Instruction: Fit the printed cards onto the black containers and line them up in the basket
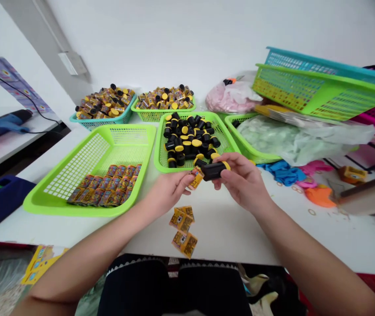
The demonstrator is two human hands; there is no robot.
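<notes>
- Just beyond the hands, at the centre of the frame, a green basket (157, 149) is carrying loose black containers (190, 136); the right hand (245, 180) is partly hiding its front edge.
- At the left, a larger basket (75, 211) is holding rows of wrapped containers (106, 186).
- Toward the upper left and upper centre, two rear baskets (163, 115) are holding heaped, similar pieces.
- At the upper right, stacked baskets (326, 87) and a plastic bag (273, 136) are crowding the table (230, 228).
- The left hand is reaching in from the lower left; its grip is pinching a yellow wrapper (196, 179) between thumb and fingers.
- The right hand is extending from the lower right; its grip is closing on a yellow-capped container (211, 171), cap toward the right.
- That container is lying roughly level between both grips, its left end beside the wrapper; contact cannot be told.
- Spare wrappers (185, 243) are lying on the table, lower centre.
</notes>
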